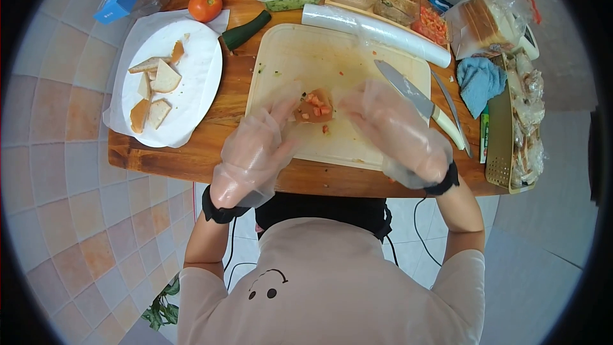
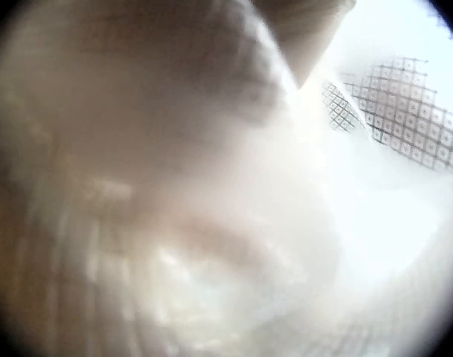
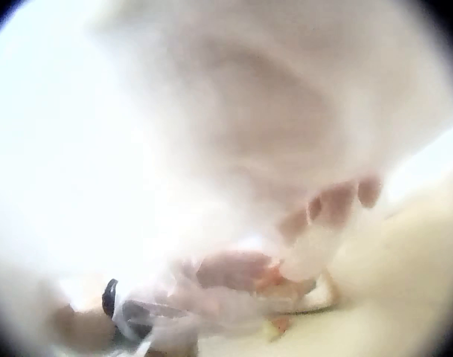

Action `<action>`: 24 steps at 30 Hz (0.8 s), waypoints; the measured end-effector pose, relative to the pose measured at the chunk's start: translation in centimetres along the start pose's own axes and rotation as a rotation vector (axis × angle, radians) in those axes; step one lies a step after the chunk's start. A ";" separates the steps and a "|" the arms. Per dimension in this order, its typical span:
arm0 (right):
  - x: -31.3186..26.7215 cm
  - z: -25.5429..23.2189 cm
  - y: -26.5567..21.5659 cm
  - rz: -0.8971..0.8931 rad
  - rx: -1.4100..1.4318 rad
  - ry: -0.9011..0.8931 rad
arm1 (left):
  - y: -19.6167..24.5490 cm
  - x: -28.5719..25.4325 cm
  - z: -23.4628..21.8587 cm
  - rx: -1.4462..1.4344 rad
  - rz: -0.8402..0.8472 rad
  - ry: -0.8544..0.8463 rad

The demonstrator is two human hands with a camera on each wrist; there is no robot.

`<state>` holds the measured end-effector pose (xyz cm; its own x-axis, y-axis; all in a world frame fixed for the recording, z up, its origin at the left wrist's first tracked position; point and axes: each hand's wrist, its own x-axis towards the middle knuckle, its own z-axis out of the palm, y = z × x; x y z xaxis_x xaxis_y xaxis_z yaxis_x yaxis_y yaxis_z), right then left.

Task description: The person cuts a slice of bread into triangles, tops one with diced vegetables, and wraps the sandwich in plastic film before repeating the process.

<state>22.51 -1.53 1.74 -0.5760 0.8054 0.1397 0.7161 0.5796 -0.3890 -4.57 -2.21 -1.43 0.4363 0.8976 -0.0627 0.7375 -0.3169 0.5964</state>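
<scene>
Tomato-topped bread (image 1: 314,110) lies between my hands, nearer my left hand (image 1: 252,156); whether that pinches it, I cannot tell. My right hand (image 1: 408,137) has loosely bent fingers.

No readable text, labels, brands, numbers, signs

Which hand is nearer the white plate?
Left. The left hand is at the left side of the cutting board, toward the white plate; the right hand is farther across, near the knife.
</scene>
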 end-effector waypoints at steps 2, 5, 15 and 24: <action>-0.8 -0.6 -1.3 -0.038 -0.066 -0.104 | 0.0 -0.6 -0.4 0.019 -0.013 0.004; -1.1 -0.6 -3.3 -0.145 -0.207 -0.194 | -0.3 -1.3 -0.7 0.014 -0.046 0.014; -1.2 3.3 -3.8 -0.172 -0.490 -0.261 | -0.7 -1.5 -0.6 -0.039 -0.037 0.024; 2.0 -0.8 -5.4 -0.128 -0.392 -0.262 | -0.7 -1.2 -0.2 0.038 -0.029 -0.017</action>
<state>17.80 -2.96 4.87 -0.7132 0.6953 -0.0892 0.6983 0.7158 -0.0042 -5.75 -2.99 -1.62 0.4230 0.9013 -0.0938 0.7690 -0.3023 0.5632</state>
